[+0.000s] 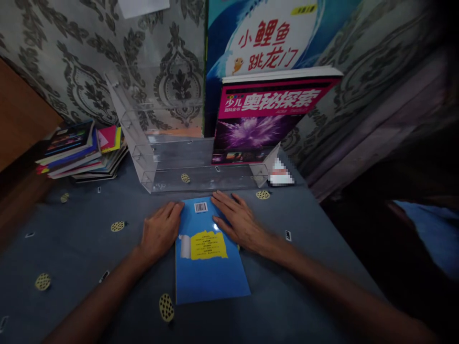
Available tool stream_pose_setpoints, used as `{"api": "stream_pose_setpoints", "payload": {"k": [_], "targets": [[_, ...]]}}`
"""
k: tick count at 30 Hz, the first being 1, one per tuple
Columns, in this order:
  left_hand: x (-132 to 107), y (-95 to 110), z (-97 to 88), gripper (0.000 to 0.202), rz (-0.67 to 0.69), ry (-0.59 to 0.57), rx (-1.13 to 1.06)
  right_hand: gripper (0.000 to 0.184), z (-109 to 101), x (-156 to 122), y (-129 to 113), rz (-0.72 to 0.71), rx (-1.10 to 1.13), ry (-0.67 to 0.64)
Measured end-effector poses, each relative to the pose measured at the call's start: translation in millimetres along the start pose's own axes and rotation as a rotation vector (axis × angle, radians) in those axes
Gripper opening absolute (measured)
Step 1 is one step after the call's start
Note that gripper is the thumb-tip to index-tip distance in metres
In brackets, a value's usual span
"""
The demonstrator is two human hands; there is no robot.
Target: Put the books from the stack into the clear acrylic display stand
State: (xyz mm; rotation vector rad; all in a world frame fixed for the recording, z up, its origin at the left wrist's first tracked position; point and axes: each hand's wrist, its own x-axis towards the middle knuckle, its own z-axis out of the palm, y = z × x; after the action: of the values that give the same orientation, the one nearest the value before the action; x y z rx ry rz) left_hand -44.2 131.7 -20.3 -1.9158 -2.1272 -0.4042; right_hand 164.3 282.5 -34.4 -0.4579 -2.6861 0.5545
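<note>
The blue book [211, 267] lies between the hands, its long axis running nearward from the grip, the right hand [239, 223] spread over its far corner, the left hand [162, 228] curled at the opposite edge, whether pinching I cannot tell.

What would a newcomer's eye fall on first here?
Probably the blue book on the table, with the left hand at its left edge and the right hand over its upper right corner. Behind it, a magenta book stands at the right end of the clear rack.
</note>
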Motion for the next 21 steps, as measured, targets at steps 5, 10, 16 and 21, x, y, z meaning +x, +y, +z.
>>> {"api": "stream_pose_setpoints", "payload": {"k": [5, 10, 16, 21], "targets": [[7, -3, -6.5, 0.028, 0.130, -0.034, 0.042, 0.043, -9, -1, 11, 0.021, 0.236, 0.036], [22, 5, -9.6, 0.030, 0.207, -0.070, -0.017, 0.043, -22, 2, 20, 0.112, 0.515, 0.058], [47, 29, 5.9, 0.036, 0.312, -0.104, -0.188, 0.043, -25, 4, 22, 0.139, 0.655, 0.094], [62, 39, 15.3, 0.035, 0.353, -0.105, -0.266, 0.041, -25, 5, 21, 0.125, 0.666, 0.111]]}}
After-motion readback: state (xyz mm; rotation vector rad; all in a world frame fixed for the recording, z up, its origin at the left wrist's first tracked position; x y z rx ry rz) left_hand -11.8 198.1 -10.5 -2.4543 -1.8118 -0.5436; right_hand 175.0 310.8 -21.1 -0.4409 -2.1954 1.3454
